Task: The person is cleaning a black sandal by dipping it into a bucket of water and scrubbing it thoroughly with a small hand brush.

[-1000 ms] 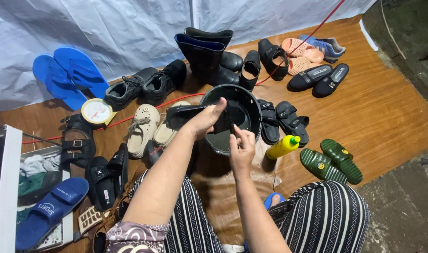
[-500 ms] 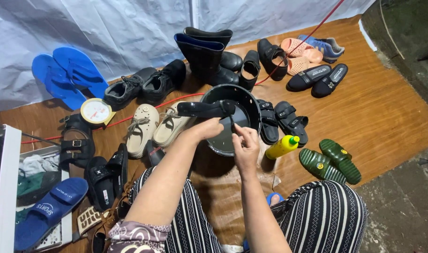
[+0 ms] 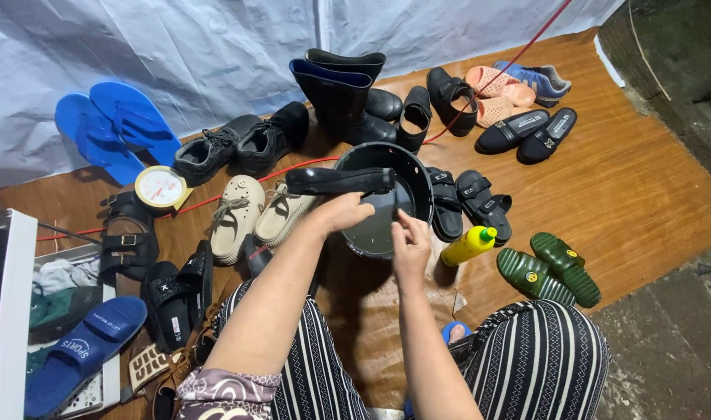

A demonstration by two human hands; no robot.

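Washing step: at frame centre, the left hand (image 3: 346,211) grips a black sandal (image 3: 340,180) over the black basin (image 3: 420,173); the right hand (image 3: 410,247), fingers curled, pinches its lower edge. Scrubbing needs a firm hold.

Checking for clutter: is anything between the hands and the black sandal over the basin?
Nothing visible. The left hand already holds the black sandal above the basin; the right hand touches its near side.
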